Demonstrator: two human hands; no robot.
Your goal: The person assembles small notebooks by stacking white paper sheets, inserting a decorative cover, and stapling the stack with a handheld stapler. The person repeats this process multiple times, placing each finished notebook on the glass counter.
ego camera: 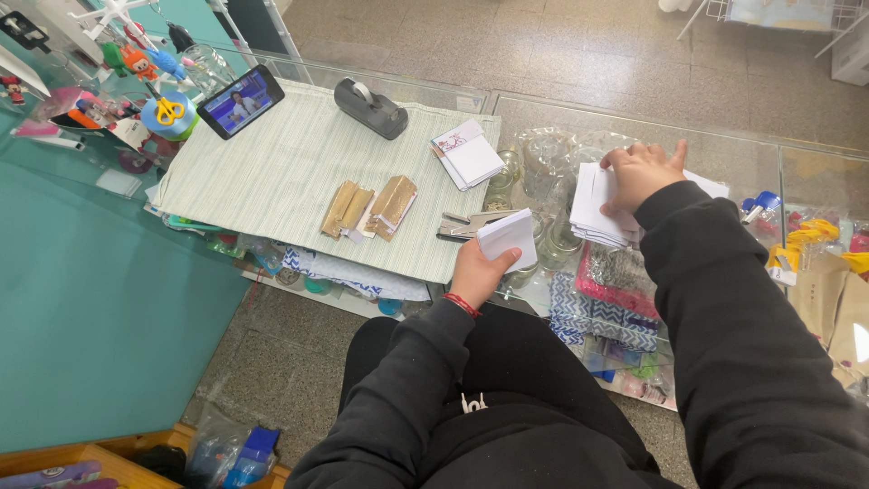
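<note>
my left hand (477, 272) grips a small folded white paper slip (509, 237) at the glass surface (724, 154) edge, beside a silver metal stapler (466, 225). my right hand (644, 172) presses flat, fingers spread, on a stack of white paper sheets (597, 213).

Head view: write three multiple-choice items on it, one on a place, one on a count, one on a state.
1. Where is the stapler?
A. at the mat's near right corner
B. beside the phone
C. on the floor

2. How many gold packets lie on the mat?
A. one
B. two
C. five

3. What is the left hand doing?
A. resting flat and empty
B. holding a white paper
C. gripping the tape dispenser

Key: 1 A, it lies at that corner; 2 B, two lie side by side; 3 B, fingers close on the paper, while the right hand presses the paper stack.
</note>
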